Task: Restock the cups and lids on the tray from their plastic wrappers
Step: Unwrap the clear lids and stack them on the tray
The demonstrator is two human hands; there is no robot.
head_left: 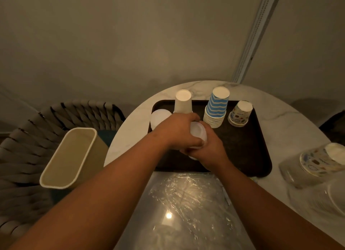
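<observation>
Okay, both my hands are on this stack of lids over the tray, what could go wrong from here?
Two risks. The lids look smooth, so the stack could slip from the grip of your left hand and right hand. Your arms could also knock the tall striped cups or the plain cups close by.

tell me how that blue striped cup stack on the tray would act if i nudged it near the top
The blue striped cup stack stands tall and narrow, upside down on the tray, so a high nudge would probably tip it. Paper cups look light, so it would likely slide or topple easily. The nested cups could also separate.
</observation>
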